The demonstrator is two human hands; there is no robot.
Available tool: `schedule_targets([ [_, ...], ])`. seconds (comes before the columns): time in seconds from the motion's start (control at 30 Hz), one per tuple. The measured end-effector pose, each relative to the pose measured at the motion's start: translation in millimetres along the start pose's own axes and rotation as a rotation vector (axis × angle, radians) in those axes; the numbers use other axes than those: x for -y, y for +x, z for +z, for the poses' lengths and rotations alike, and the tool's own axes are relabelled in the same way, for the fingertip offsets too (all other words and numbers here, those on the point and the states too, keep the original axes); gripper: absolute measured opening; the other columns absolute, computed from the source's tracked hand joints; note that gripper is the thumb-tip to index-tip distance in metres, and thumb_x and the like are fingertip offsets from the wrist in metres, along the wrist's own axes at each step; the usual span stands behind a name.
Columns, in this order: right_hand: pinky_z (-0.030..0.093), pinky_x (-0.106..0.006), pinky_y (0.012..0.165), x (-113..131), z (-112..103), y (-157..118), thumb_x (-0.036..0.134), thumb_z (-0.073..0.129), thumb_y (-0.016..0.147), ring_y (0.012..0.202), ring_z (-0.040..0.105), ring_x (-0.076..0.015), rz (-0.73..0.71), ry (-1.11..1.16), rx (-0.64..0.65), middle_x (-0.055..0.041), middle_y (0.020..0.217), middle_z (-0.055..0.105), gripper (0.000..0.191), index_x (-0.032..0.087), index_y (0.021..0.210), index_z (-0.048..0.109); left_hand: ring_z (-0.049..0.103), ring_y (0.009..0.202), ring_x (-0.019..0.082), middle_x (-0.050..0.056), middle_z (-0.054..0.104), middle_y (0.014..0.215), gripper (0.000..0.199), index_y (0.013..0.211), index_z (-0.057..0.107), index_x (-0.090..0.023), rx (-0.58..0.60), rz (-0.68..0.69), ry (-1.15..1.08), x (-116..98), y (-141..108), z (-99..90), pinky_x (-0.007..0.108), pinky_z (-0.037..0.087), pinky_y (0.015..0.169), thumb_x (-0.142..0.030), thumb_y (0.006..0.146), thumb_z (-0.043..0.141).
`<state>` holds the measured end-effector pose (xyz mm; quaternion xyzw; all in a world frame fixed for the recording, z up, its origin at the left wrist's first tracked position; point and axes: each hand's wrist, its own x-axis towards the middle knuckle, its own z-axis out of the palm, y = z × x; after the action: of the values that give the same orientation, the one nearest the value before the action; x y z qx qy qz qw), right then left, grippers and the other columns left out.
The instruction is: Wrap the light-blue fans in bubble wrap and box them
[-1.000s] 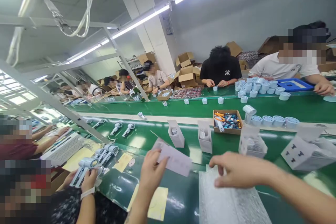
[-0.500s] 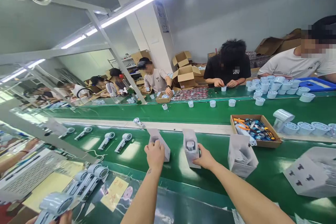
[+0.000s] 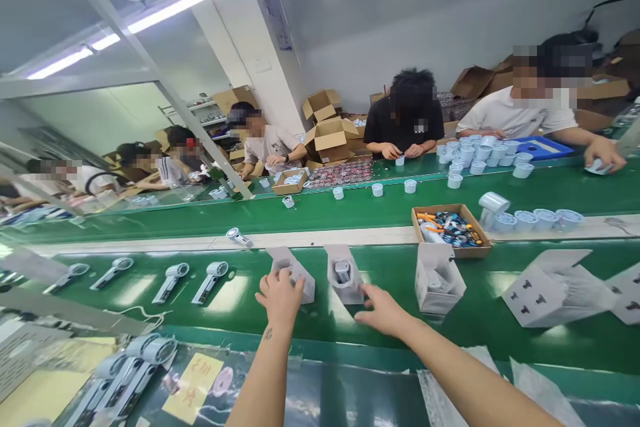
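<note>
My left hand (image 3: 281,298) is over a white open-topped box (image 3: 306,283), its fingers spread at the near left side; the box's contents are mostly hidden behind it. My right hand (image 3: 384,309) is just right of a second white box (image 3: 345,290), thumb and fingers apart, fingertips close to its lower right edge. I cannot tell if they touch it. A pale grey device in a bag (image 3: 342,271) stands inside this second box. Both boxes have raised back flaps and stand on the green conveyor belt (image 3: 240,310).
More white boxes (image 3: 439,290) stand rightward, some with plastic bags. Several handheld fans (image 3: 211,280) lie on the belt at left, others on the near bench. A cardboard tray (image 3: 465,250) holds small parts. Across the belt, people work near white-blue cups (image 3: 470,153).
The view has swung right, so things appear shifted left. My right hand has loosened from the second box, its fingers now apart. My left hand's fingers have spread at the first box.
</note>
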<state>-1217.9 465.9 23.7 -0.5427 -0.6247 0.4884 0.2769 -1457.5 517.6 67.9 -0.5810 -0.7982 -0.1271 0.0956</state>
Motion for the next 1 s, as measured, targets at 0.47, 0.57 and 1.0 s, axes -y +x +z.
schedule_targets([
  [0.47, 0.009, -0.065, 0.110, -147, -71, -275, 0.031, 0.072, 0.058, 0.142, 0.000, -0.0452, 0.460, -0.532, 0.097, -0.0083, 0.159, 0.018, 0.096, 0.031, 0.146, 0.035, 0.038, 0.135, 0.038, 0.005, 0.044, 0.147, 0.051, 0.125, 0.054, -0.047, 0.771, 0.943, -0.363, -89, -389, 39.7, 0.065, 0.034, 0.104, -0.038, 0.077, 0.070],
  [0.57, 0.009, -0.055, 0.116, -145, -60, -277, 0.025, 0.068, 0.061, 0.145, 0.007, -0.0373, 0.290, -0.347, 0.008, -0.0030, 0.157, 0.025, 0.083, 0.034, 0.140, 0.043, 0.023, 0.142, 0.036, 0.004, 0.034, 0.154, 0.060, 0.129, 0.052, -0.042, 0.894, 0.855, -0.251, -106, -372, 17.4, 0.065, 0.022, 0.110, -0.025, 0.074, 0.071],
  [1.0, 0.054, -0.038, 0.082, -111, -101, -337, 0.054, 0.031, 0.086, 0.095, 0.066, -0.0274, 0.378, 0.572, -0.191, -0.0125, 0.097, 0.069, 0.048, 0.019, 0.110, 0.053, 0.056, 0.115, 0.023, 0.012, 0.059, 0.122, 0.051, 0.126, 0.051, -0.020, 0.643, 0.693, -0.757, -230, -411, -61.4, 0.038, 0.049, 0.097, -0.010, 0.076, 0.054],
])
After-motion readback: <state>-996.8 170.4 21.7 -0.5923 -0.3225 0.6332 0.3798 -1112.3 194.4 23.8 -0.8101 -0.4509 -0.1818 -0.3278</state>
